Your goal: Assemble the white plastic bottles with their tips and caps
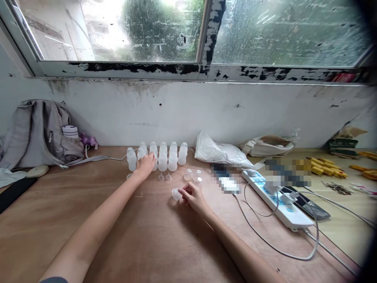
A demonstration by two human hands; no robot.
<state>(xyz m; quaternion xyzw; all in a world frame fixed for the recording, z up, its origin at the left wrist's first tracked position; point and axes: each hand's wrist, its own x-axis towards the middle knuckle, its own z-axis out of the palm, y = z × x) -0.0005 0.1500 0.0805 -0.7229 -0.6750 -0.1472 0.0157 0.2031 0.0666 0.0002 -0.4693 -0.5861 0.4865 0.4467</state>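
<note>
Frosted white plastic bottles (pixel 163 162) stand in rows near the wall. My left hand (pixel 144 166) reaches in among them, its fingers closed around a front-row bottle (pixel 155 162); the fingers partly hide it. Lower on the table, my right hand (pixel 193 195) pinches a small clear ribbed cap-like piece (pixel 176 194) between thumb and fingers. Two clear round pieces with thin tabs (pixel 160 178) lie before the bottles. Several clear discs (pixel 187 177) lie between the bottles and my right hand.
At left stands a grey backpack (pixel 38 129). A white plastic bag (pixel 220 151) and a beige pouch (pixel 268 145) lie along the wall. On the right are a power strip (pixel 294 218) with looping cables, a dark phone-like device (pixel 315 208) and yellow pieces (pixel 326 167).
</note>
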